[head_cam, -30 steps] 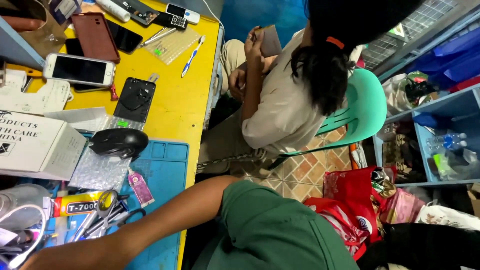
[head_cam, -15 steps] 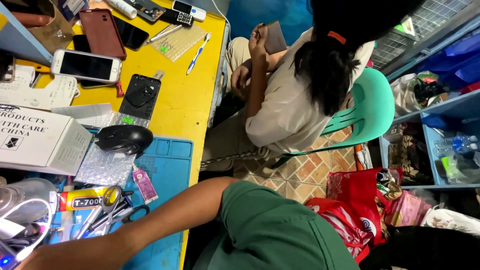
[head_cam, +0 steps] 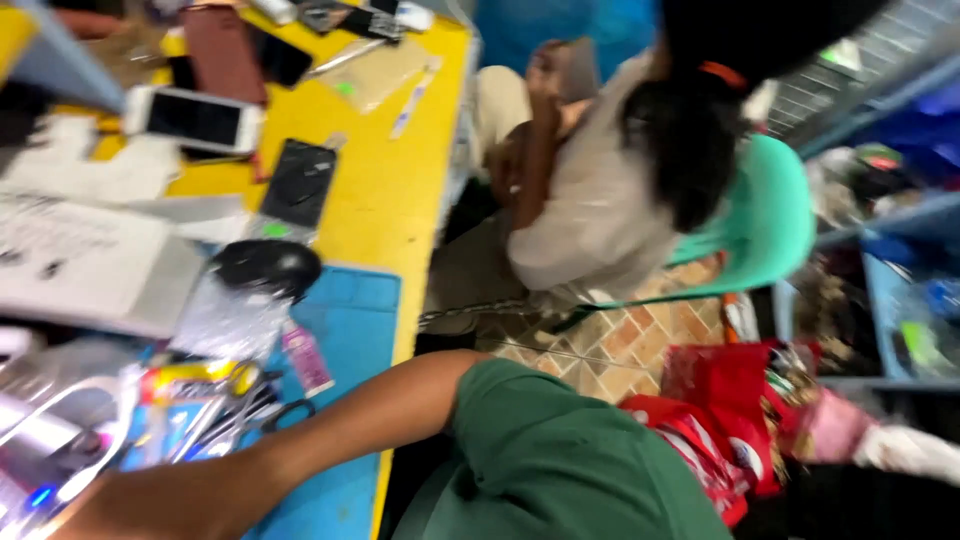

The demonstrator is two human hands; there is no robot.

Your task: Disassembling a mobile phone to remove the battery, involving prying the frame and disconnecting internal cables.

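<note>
Yellow workbench top (head_cam: 400, 190) carries a blue silicone mat (head_cam: 345, 330) at its near edge, beside a seated person in a beige shirt (head_cam: 590, 220). One bare forearm in a green sleeve (head_cam: 330, 430) stretches lengthwise across the mat toward the near left corner, where a clutter of small tools and a yellow glue tube (head_cam: 190, 385) lies nearest; both hands are out of view, their grip untellable

View swung; forearm (head_cam: 300, 450) now lower, reaching further left.

Bare arm (head_cam: 300, 450), blue mat (head_cam: 340, 400), blurry phones (head_cam: 195, 118), prob.
</note>
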